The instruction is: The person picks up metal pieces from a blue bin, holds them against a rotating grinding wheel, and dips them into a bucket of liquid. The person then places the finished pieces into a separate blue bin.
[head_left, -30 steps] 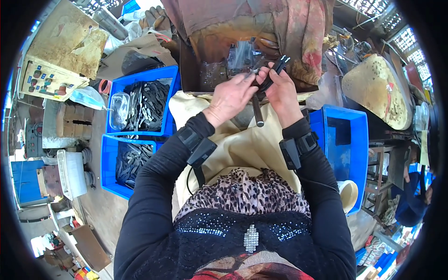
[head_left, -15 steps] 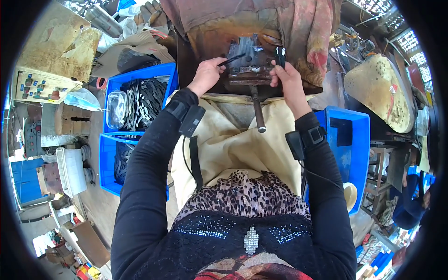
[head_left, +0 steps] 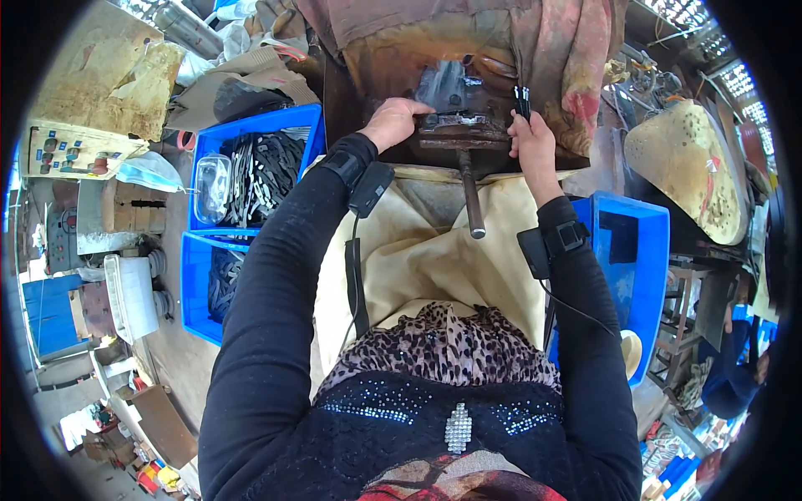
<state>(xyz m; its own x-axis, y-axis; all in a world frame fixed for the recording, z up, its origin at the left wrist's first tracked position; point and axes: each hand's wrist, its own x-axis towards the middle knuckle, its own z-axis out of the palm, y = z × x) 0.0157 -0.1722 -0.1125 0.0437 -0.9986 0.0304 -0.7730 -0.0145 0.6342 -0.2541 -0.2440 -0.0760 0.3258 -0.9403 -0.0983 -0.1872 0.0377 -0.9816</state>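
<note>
My left hand (head_left: pixel 393 123) is at the left end of a rusty metal fixture (head_left: pixel 464 144). Its fingers are closed at the end of a dark strip (head_left: pixel 455 118), which lies across the top of the fixture; the exact grip is partly hidden. To the right of the fixture, my right hand (head_left: pixel 533 144) is closed around a small bundle of dark, narrow strips (head_left: pixel 522 102) with bright tips, held upright. A round metal bar (head_left: pixel 469 196) sticks out of the fixture toward me.
On the left, one blue bin (head_left: pixel 314 138) holds many dark strips and a clear plastic container (head_left: pixel 212 189). Another blue bin (head_left: pixel 194 284) stands nearer. A larger blue bin (head_left: pixel 656 275) is on the right. Stained cloth (head_left: pixel 426 25) hangs behind the fixture.
My left hand has moved right, bringing its strip from above the fixture down onto it. The right hand, still with its bundle, has shifted slightly right and nearer. The view has shifted a little.
</note>
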